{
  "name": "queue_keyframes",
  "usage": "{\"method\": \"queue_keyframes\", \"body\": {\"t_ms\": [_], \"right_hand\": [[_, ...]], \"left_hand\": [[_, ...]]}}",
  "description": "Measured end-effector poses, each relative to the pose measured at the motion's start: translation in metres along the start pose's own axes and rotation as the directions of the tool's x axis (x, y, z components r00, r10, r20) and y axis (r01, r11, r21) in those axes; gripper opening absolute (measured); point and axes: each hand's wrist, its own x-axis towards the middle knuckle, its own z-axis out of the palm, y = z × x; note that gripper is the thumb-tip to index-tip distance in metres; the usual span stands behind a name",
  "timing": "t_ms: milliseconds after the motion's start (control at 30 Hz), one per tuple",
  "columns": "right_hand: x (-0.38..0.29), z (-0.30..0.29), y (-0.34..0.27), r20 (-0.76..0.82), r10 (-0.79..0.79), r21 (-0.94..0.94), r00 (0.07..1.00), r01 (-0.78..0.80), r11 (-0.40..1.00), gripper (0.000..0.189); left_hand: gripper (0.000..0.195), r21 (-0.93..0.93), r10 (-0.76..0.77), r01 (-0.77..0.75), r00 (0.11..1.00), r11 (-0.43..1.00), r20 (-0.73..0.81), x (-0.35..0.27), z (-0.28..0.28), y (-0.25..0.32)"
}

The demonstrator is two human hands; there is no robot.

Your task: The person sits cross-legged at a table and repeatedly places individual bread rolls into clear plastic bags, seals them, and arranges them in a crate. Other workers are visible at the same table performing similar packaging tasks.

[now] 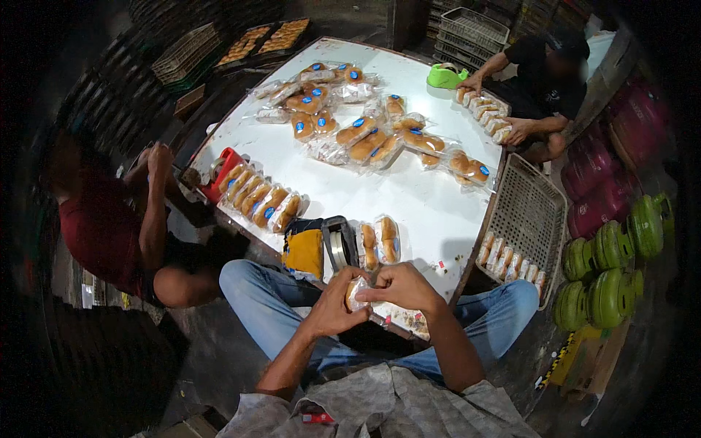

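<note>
My left hand (pixel 335 305) holds a small bread roll in a clear plastic wrapper (pixel 355 293) by its left side, over the near edge of the white table (pixel 432 230). My right hand (pixel 404 286) is at the same wrapper, thumb lying across it and fingers curled. Just beyond my hands, two wrapped bread rolls (pixel 389 240) lie side by side. Left of them stands a dark tape dispenser (pixel 338 243) with a roll of tape, beside a yellow and dark cloth item (pixel 304 252). A row of wrapped rolls (pixel 263 202) leans together farther left.
Wrapped buns with blue stickers (pixel 364 137) lie heaped mid-table. A red tape dispenser (pixel 225 172) is at the left edge, a green one (pixel 446 76) at the back right. People sit left and right. A plastic crate (pixel 526 202) holds wrapped rolls; green gas cylinders (pixel 610 295) stand beyond.
</note>
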Motion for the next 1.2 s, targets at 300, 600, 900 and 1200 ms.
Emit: {"method": "queue_keyframes", "body": {"t_ms": [300, 600, 900, 1200], "right_hand": [[0.005, 0.02, 0.063, -0.181, 0.018, 0.602, 0.983, 0.097, 0.793, 0.073], [0.055, 0.015, 0.117, -0.631, 0.015, -0.395, 0.775, -0.338, 0.854, 0.092], [0.019, -0.032, 0.07, -0.825, -0.178, -0.3, 0.536, -0.149, 0.942, 0.108], [0.002, 0.012, 0.04, -0.642, -0.066, 0.396, 0.764, 0.404, 0.825, 0.088]], "left_hand": [[0.038, -0.416, -0.001, -0.136, 0.95, 0.899, -0.313, 0.058, 0.01, 0.006], [0.074, -0.378, -0.547, 0.395, 0.63, 0.837, -0.552, 0.342, -0.052, -0.149], [0.01, 0.328, 0.434, -0.297, 0.738, 0.897, -0.516, 0.24, -0.042, -0.031], [0.07, -0.319, -0.046, -0.025, 0.976, 0.947, -0.211, 0.07, 0.044, 0.03]]}}
